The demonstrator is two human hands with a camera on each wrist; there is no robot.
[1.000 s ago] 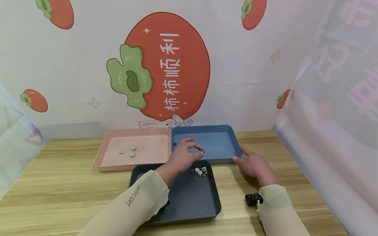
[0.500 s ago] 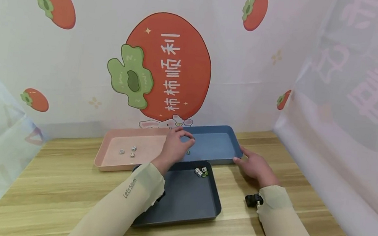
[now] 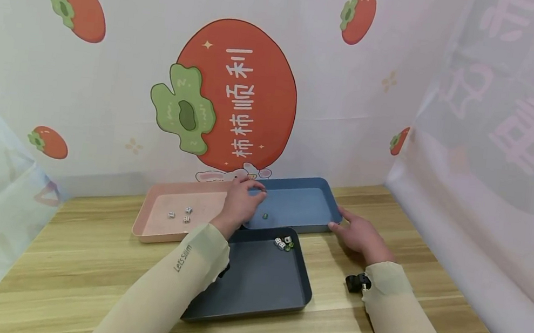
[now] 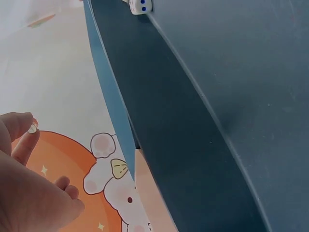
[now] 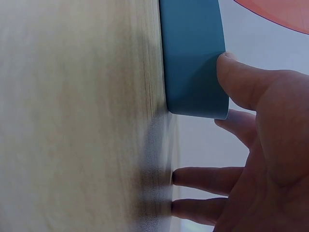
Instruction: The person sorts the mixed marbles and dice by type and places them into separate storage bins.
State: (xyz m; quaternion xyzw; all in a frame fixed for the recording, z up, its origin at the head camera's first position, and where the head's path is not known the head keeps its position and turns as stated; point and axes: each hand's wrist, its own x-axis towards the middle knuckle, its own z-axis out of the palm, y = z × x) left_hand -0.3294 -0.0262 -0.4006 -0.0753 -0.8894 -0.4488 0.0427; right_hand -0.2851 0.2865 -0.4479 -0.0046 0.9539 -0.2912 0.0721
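Observation:
My left hand (image 3: 240, 203) is over the blue tray's (image 3: 292, 226) left end, beside the pink tray. Thumb and forefinger pinch a small clear piece, apparently a glass marble (image 4: 33, 126). A green marble (image 3: 265, 216) lies in the blue tray, right of that hand. The hand hides the tray's left end. My right hand (image 3: 359, 235) touches the blue tray's right near corner, its thumb and forefinger against the outside walls and its other fingers spread towards the table. White dice (image 3: 280, 243) and green marbles (image 3: 290, 246) sit in the dark tray's (image 3: 265, 280) far right corner.
The pink tray (image 3: 157, 231) at the left holds three dice (image 3: 186, 219). The dark tray stands in front of the other two, partly under my left forearm. Printed cloth (image 3: 352, 99) hangs behind and beside the wooden table (image 3: 66, 265).
My left hand has moved left, from above the dark tray's far edge to the blue tray's left end. The green marble in the blue tray has come into view. My right hand stays put.

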